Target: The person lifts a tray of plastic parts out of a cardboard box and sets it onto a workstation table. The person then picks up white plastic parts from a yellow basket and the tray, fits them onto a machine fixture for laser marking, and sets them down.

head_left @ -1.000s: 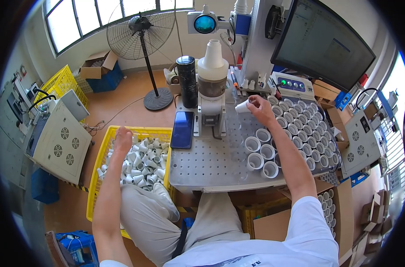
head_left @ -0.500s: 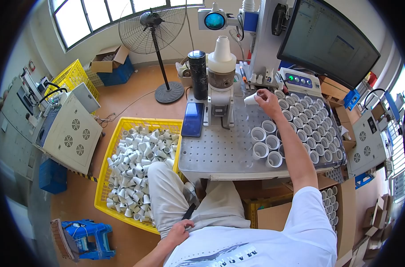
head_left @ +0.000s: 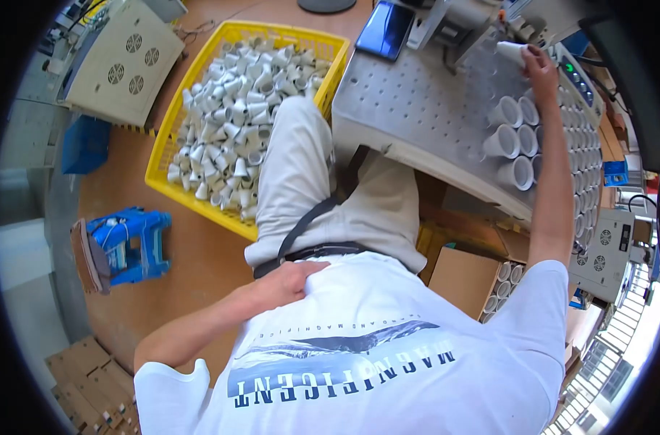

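My right hand (head_left: 541,71) pinches a small white tapered cup (head_left: 512,50), tipped on its side, above the far right of the perforated metal table (head_left: 410,98). Below and beside that arm, similar white cups (head_left: 515,174) stand in rows, open ends up; the forearm hides some of them. My left hand (head_left: 299,280) is at my waist, fingers curled in on the hem of the white T-shirt (head_left: 388,304), just under the belt (head_left: 330,250). Part of its grip is hidden by the cloth.
A yellow basket (head_left: 160,156) heaped with loose white cups stands left of my legs. A phone (head_left: 386,29) lies on the table's left corner, near a machine's base (head_left: 453,29). An open cardboard box (head_left: 460,279) with cups sits below the table. A blue stool (head_left: 138,243) stands lower left.
The view has tilted down and turned. My left hand has moved from my thigh up to the shirt hem, and the belt now shows. My right hand still holds the cup.
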The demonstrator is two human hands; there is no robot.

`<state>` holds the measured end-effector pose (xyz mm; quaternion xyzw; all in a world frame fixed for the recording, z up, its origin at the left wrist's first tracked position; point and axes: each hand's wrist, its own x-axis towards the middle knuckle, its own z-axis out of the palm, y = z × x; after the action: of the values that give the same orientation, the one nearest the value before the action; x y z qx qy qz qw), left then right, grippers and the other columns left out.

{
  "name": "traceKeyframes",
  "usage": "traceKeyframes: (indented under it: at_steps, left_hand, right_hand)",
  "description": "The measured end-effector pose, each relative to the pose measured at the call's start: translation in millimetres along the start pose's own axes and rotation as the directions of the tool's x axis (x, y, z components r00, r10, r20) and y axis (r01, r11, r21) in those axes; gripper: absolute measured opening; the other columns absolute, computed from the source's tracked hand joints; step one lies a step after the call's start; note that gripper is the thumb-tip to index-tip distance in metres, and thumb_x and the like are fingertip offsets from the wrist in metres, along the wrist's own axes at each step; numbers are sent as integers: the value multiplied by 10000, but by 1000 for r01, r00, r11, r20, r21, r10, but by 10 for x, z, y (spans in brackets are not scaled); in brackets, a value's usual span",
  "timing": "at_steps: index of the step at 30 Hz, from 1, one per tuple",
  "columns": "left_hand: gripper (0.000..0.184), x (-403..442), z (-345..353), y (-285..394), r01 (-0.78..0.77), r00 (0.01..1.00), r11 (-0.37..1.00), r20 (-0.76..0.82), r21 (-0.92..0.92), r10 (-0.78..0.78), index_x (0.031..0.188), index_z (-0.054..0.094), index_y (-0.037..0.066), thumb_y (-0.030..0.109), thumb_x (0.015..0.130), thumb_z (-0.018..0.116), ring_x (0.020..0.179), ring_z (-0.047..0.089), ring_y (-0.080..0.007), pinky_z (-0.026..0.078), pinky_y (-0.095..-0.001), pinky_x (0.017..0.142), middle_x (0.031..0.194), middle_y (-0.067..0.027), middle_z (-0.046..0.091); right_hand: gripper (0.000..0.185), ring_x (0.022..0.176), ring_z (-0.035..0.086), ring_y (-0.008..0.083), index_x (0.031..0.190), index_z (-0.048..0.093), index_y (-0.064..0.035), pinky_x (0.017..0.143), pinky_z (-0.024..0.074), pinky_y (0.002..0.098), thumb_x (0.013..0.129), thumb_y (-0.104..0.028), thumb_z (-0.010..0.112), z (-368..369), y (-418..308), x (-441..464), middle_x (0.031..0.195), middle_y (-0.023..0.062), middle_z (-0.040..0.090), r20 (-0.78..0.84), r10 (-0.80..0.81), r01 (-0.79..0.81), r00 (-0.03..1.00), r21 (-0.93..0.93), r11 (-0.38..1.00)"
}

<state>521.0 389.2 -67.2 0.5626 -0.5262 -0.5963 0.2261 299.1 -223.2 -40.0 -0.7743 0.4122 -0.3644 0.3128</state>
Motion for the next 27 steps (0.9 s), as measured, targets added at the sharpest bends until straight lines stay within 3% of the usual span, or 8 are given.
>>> traceKeyframes:
  at_steps: [2, 11, 13, 17, 20, 22, 26, 27]
  left_hand:
    - [580, -17, 61, -136, 2, 1000, 999, 17, 50, -3, 1339, 460, -40, 35, 773, 561, 1185, 553, -366, 439, -368, 996, 1312, -248, 539]
    - [498, 112, 31, -79, -14, 995, 936, 96, 351, -21, 1253, 524, -78, 61, 775, 543, 1195, 518, -399, 423, -383, 1028, 1378, -265, 466]
    - [271, 84, 54, -150, -85, 994, 959, 90, 270, 63, 832, 628, -180, 46, 724, 524, 1155, 538, -431, 427, -417, 1010, 1388, -296, 438]
    - [252, 84, -21, -190, -50, 986, 986, 168, 156, 24, 805, 634, -163, 45, 712, 527, 1163, 527, -434, 417, -426, 1018, 1391, -310, 427]
    - [222, 228, -36, -189, -271, 962, 903, 132, 332, 240, 792, 637, -143, 24, 703, 520, 1164, 525, -409, 431, -419, 988, 1369, -284, 463]
    - [386, 338, -119, -51, -85, 988, 979, -112, 186, 107, 1002, 623, -105, -39, 658, 461, 1099, 579, -370, 472, -405, 915, 1306, -259, 530]
    - [330, 732, -99, -293, 102, 978, 976, -201, 194, -62, 912, 648, -70, -78, 671, 423, 862, 643, -377, 512, -386, 812, 885, -243, 660]
    - [252, 800, -117, -343, 16, 984, 973, -179, 231, 26, 845, 650, -62, -57, 681, 459, 785, 635, -409, 514, -423, 781, 751, -256, 633]
  right_hand:
    - [456, 781, 561, 87, 1192, 639, -35, 695, 499, 240, 874, -361, 654, 53, -158, -96, 848, 14, 593, -27, 11, -11, 1000, 0, 1000]
    - [484, 878, 568, 112, 1212, 629, -30, 821, 515, 262, 860, -359, 674, -13, 32, 9, 944, 28, 584, 25, 22, -24, 999, 52, 998]
    - [487, 883, 571, 112, 1218, 629, -33, 814, 514, 260, 860, -361, 673, -8, 39, 22, 958, 32, 593, 15, 16, -17, 1000, 44, 999]
    - [491, 894, 578, 111, 1228, 630, -41, 793, 508, 253, 860, -365, 672, -83, 235, 120, 990, 40, 615, 3, -41, 41, 999, -29, 999]
    - [484, 890, 579, 109, 1223, 634, -43, 787, 504, 249, 863, -365, 670, -65, 188, 88, 976, 35, 620, -5, -25, 25, 1000, -7, 1000]
    - [482, 878, 583, 112, 1222, 634, -41, 783, 506, 251, 863, -362, 669, -68, 219, 108, 978, 38, 625, 0, -40, 40, 999, -7, 999]
    - [476, 846, 597, 120, 1221, 635, -39, 757, 511, 253, 866, -355, 663, 41, -202, -159, 983, 53, 645, -12, -15, 16, 1000, 75, 997]
    - [471, 879, 614, 125, 1185, 629, -16, 742, 526, 255, 859, -352, 677, 30, -166, -118, 1026, 85, 660, -16, -22, 23, 1000, 64, 998]
